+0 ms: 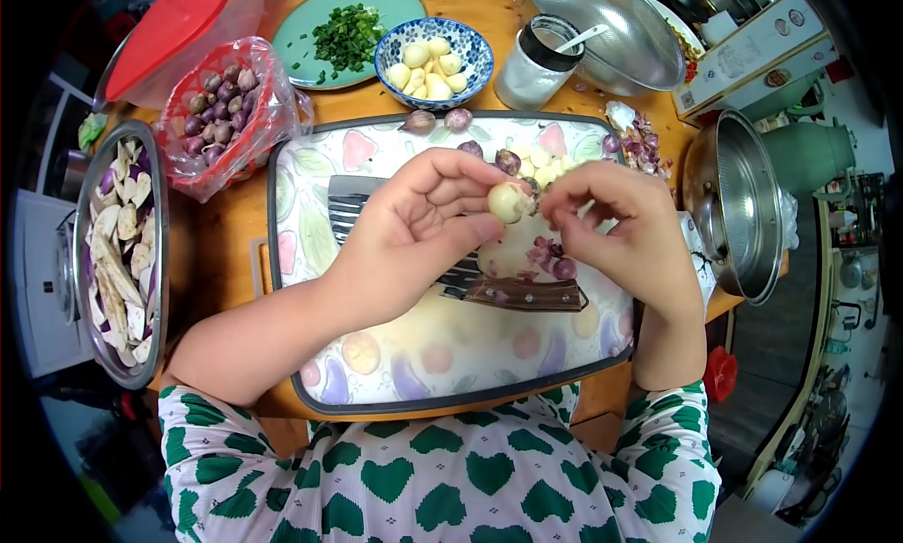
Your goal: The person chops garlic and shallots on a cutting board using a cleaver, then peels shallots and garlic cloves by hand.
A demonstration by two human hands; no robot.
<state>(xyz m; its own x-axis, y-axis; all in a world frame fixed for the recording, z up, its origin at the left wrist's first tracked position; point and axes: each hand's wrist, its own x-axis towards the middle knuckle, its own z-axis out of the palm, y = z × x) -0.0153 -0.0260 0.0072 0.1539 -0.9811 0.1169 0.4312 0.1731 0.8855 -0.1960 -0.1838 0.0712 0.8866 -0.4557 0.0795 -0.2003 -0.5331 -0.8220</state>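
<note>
My left hand pinches a peeled shallot between thumb and fingers above the cutting board. Close to its right side, my right hand is curled with thumb and fingertips together; whatever they may hold is too small to make out. Under my hands lies a knife with a slotted blade and a brown wooden handle. Purple peelings and an unpeeled shallot rest near the handle. Behind my hands sit several peeled shallots and a few purple ones, partly hidden.
A red basket of shallots and a steel bowl of sliced eggplant stand left. Behind the board are a green plate of chopped scallions, a patterned bowl of garlic, and a jar. At right stands a steel pot.
</note>
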